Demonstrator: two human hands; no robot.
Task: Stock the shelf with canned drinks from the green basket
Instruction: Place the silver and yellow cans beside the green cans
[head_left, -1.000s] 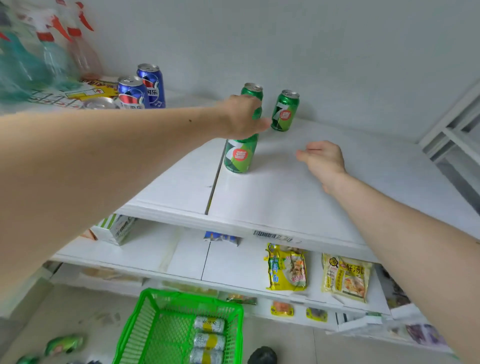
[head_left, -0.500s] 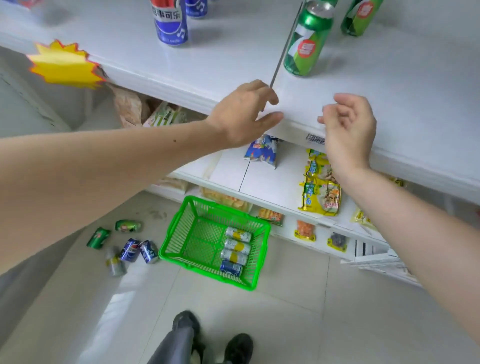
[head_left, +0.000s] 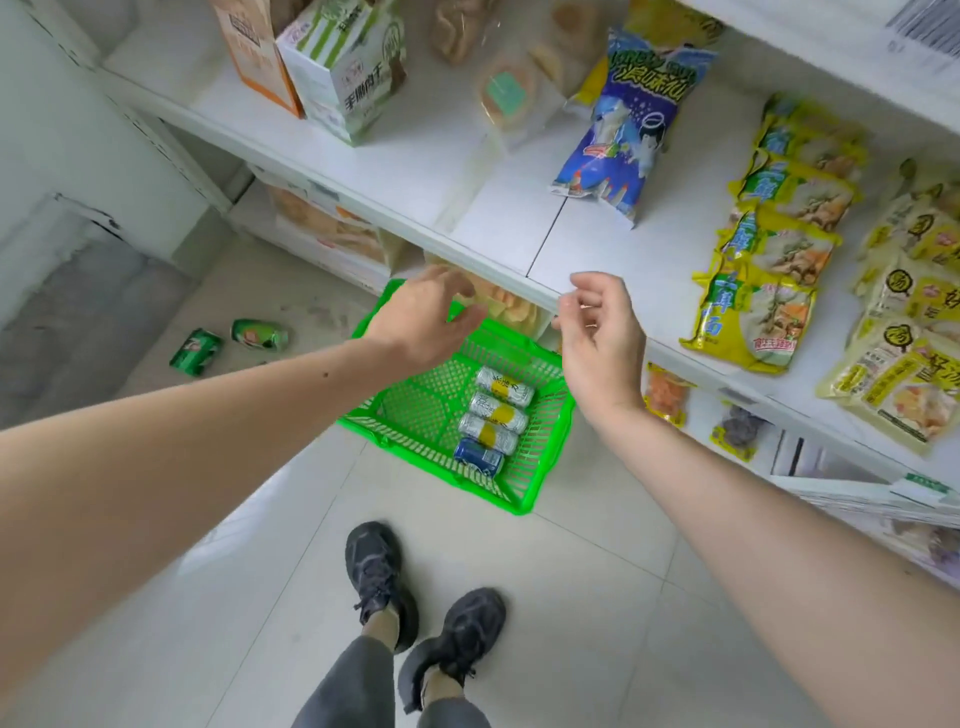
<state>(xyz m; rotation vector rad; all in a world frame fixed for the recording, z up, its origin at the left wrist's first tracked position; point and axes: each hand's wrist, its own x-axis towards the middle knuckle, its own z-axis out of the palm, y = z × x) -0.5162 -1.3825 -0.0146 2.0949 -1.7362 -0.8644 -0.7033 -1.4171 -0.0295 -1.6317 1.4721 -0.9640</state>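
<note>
The green basket (head_left: 415, 421) sat on the tiled floor (head_left: 597, 597) just in front of the white shelf (head_left: 498, 208), and it held four cans lying on their sides in a row: three silver-and-yellow cans (head_left: 497, 415) and one blue can (head_left: 479, 457) at the near end. Two green cans (head_left: 228, 343) lay loose on the floor to the left of the basket, one beside the other, well apart from it. Both hands were out over the basket and both were empty. The left hand (head_left: 421, 317) hovered above the basket's far rim with its fingers spread and loose, grasping nothing. The right hand (head_left: 602, 338) hung near the shelf's front edge, its fingers half curled but closed on nothing. On the shelf board above stood two cartons (head_left: 317, 67), an orange one and a green-and-white one, touching each other; next came clear packs of round snacks, too blurred to count, then one blue snack bag (head_left: 623, 124). Further right lay yellow packets (head_left: 769, 249) overlapping in two columns; their number was hard to tell. Two dark shoes (head_left: 415, 608) stood on the floor below the basket.
</note>
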